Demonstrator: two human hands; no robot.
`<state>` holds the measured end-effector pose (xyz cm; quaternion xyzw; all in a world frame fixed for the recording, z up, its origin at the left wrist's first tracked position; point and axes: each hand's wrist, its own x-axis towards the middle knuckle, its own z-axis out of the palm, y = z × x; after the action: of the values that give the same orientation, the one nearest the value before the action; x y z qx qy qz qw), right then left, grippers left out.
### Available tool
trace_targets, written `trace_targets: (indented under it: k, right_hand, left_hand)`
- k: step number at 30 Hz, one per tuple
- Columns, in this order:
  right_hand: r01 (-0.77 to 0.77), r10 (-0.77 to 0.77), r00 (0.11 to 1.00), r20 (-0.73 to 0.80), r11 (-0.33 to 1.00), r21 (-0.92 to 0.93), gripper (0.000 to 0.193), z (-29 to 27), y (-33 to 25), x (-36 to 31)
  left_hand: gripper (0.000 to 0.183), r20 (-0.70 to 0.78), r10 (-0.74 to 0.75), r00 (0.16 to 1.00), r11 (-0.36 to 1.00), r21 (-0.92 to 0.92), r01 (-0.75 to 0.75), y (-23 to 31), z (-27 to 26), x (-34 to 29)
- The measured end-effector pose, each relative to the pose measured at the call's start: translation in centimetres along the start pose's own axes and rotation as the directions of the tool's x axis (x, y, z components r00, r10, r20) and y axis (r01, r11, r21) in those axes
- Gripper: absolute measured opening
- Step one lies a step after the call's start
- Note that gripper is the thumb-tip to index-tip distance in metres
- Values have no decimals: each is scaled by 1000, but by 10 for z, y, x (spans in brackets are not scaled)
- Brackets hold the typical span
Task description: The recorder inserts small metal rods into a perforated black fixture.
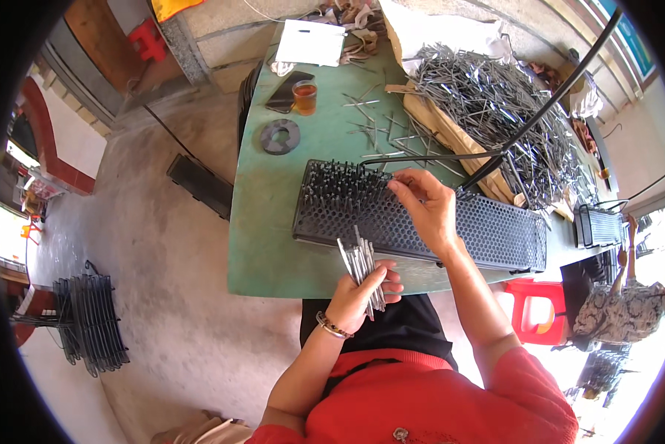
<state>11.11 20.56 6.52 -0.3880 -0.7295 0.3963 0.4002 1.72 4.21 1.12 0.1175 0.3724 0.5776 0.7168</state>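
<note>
My left hand is closed around a bundle of thin silvery metal rods, held just in front of the table edge. Over a long black tray full of round holes, my right hand is closed in a pinch; what sits between its fingertips is too small to make out. Many rods stand upright in the holes at the tray's left end, beside those fingertips. Toward the right, the holes show no rods.
A large heap of metal rods lies on brown paper behind the tray, with loose rods nearby. A black metal bar crosses above. On the green table are a cup of amber drink, a dark ring and paper. Another person is at right.
</note>
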Motion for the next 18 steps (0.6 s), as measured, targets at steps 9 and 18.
trace_targets:
  k: [9,18]
  right_hand:
    - [180,-183,979,95,983,32,19,5,15,8]
    - [252,-250,963,103,968,-5,17,5,22,6]
  left_hand:
    - [26,-92,-25,995,999,-46,21,-12,-10,6]
    - [27,-86,4,996,999,-34,-7,-13,-10,2]
